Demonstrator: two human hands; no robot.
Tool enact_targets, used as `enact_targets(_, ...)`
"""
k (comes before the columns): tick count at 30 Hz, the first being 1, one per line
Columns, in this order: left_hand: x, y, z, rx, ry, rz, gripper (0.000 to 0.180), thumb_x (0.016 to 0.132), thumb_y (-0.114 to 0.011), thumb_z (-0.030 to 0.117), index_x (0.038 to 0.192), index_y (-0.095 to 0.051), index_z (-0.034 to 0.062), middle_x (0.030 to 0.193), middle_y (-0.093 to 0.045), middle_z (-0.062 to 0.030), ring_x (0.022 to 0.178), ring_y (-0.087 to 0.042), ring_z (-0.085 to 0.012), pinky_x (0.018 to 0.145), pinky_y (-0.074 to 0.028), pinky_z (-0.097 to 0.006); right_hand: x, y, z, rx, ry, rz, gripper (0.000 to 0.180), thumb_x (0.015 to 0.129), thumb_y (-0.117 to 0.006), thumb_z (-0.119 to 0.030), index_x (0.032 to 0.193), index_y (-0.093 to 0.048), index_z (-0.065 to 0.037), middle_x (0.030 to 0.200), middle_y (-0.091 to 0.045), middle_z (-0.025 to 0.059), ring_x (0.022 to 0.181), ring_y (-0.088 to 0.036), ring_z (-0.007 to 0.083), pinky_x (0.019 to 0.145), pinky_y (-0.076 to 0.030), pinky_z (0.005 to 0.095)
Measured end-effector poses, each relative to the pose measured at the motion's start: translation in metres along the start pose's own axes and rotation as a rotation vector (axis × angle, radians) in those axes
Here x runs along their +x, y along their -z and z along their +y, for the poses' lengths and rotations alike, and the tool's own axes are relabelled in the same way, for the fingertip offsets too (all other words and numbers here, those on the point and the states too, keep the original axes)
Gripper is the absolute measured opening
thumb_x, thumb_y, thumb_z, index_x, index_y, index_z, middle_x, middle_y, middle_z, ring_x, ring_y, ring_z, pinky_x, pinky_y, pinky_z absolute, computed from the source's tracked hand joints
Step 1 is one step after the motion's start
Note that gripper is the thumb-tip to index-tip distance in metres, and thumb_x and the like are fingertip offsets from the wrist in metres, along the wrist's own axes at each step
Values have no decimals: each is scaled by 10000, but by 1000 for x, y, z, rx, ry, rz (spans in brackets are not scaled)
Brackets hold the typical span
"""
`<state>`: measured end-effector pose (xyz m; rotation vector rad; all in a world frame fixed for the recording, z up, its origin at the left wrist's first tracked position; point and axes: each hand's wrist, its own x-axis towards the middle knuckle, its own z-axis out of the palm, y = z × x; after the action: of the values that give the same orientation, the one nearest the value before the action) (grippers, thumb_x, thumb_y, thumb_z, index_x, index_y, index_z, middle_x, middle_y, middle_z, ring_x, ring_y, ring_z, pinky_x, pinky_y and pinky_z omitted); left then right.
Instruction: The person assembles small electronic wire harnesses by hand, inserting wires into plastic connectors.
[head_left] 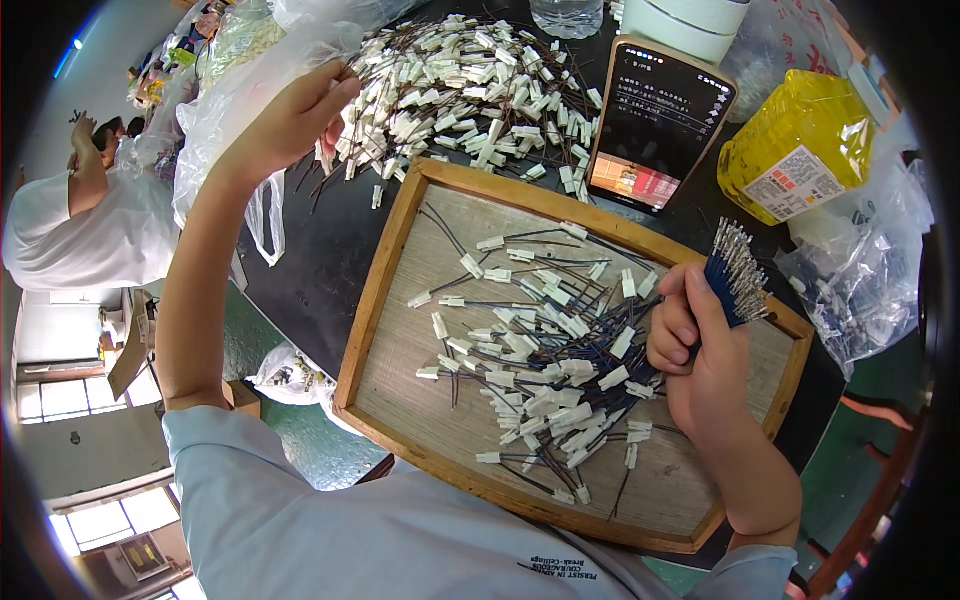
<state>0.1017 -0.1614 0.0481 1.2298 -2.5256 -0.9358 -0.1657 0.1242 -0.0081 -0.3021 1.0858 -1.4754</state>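
My right hand [695,345] is wrapped round a thick bundle of dark blue wires [718,290] above the right side of a wood-framed tray. The bundle's silvery crimped ends fan out at the top. Many white plastic connectors [575,370] with short dark wires lie loosely in the tray [400,440], spreading left from below that hand. At the upper left, my left hand [305,115] is at the near left edge of a big heap of similar wired connectors [470,90]. Its thumb and fingers are drawn together; whatever lies between them is hidden.
A phone [655,130] leans against a white container [685,25] behind the tray. Right of it stand a bottle of yellow liquid [800,150] and crumpled clear plastic bags [870,270]. A plastic bag [215,130] hangs at the table's left edge; another person [90,220] sits beyond.
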Motion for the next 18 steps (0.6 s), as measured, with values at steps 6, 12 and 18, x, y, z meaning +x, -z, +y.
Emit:
enact_targets(6,4,-18,-10,-219,105,54,273,991,-405,311,924,-464,53,599,-427,27,496,-439,-60,435,-338,-206,1,0,1,5,1,2,271,950,-505,-266,891,-544,-4,580,-334,-56,477,-303,26,423,-243,182)
enact_targets(12,4,-22,-26,-386,47,44,288,988,-406,306,902,-492,45,693,-483,2,636,-491,-75,609,-405,-224,1,0,1,8,-10,11,270,949,-506,-265,893,-543,-3,578,-333,-56,474,-301,24,422,-242,181)
enact_targets(18,7,-17,-38,-391,-129,251,276,987,-408,288,973,-522,37,849,-560,-34,866,-559,-127,857,-403,-267,1,1,0,-12,-19,8,272,949,-505,-270,896,-544,-6,579,-333,-58,476,-303,20,421,-238,176)
